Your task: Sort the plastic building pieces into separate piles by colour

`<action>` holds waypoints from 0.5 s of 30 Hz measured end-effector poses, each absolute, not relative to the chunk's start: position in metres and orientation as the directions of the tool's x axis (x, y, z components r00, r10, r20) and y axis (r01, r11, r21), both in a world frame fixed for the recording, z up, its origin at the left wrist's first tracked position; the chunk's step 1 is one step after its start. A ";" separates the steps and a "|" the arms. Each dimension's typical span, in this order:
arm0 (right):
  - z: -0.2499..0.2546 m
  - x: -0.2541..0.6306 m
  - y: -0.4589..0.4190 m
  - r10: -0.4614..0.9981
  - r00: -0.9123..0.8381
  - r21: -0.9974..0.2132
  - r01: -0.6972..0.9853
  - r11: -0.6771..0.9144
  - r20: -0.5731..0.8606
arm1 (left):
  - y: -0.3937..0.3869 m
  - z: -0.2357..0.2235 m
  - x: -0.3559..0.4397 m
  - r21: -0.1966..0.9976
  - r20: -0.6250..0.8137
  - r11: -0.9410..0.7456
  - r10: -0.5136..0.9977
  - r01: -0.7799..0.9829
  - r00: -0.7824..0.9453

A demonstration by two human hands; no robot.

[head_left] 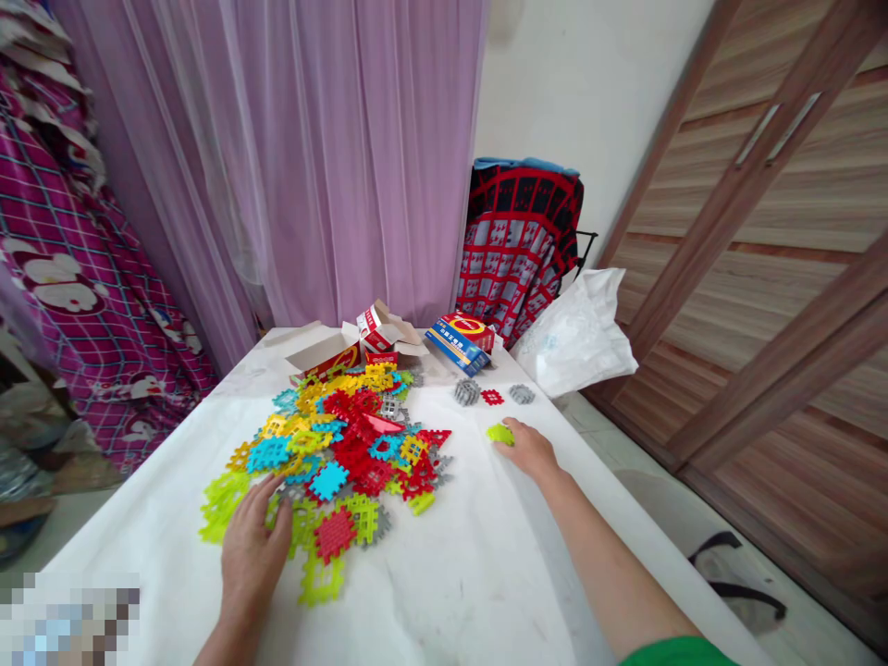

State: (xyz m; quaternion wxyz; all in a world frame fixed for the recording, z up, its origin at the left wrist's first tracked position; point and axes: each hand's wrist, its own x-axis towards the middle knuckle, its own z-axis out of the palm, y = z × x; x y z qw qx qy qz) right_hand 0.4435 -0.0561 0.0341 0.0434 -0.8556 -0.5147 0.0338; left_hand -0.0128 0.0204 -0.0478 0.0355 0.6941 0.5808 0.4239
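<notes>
A heap of plastic interlocking tiles (326, 480) in red, yellow, blue, green and grey covers the left and middle of the white table. My left hand (255, 535) rests at the heap's near left edge, fingers stretched out over the green tiles (226, 505). Over on the right, my right hand (528, 450) has its thumb and fingers closed around a lime-green tile (499, 433), low at the tabletop. Just beyond it stand a grey stack of tiles (467, 392), a small red tile (492, 397) and another grey stack (522, 395).
Opened cardboard boxes (326, 356) and a blue-and-red box (458, 344) lie along the back of the table (478, 573). A white plastic bag (579, 338) stands at the back right corner. Behind are a purple curtain (347, 166) and a wooden wardrobe (777, 250).
</notes>
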 end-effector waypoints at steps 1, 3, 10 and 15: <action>0.034 0.444 -0.057 0.884 0.467 -0.113 0.878 -0.465 -0.010 | 0.020 -0.047 -0.013 0.540 0.545 -0.321 0.838 0.778 -0.033; 0.032 0.444 -0.058 0.886 0.463 -0.114 0.880 -0.460 -0.001 | 0.020 -0.047 -0.013 0.538 0.542 -0.319 0.840 0.781 -0.030; 0.024 0.446 -0.058 0.893 0.448 -0.122 0.889 -0.441 0.042 | 0.020 -0.044 -0.013 0.531 0.539 -0.312 0.842 0.788 -0.029; 0.020 0.448 -0.057 0.892 0.449 -0.139 0.888 -0.439 0.054 | 0.020 -0.044 -0.014 0.533 0.533 -0.310 0.845 0.787 -0.029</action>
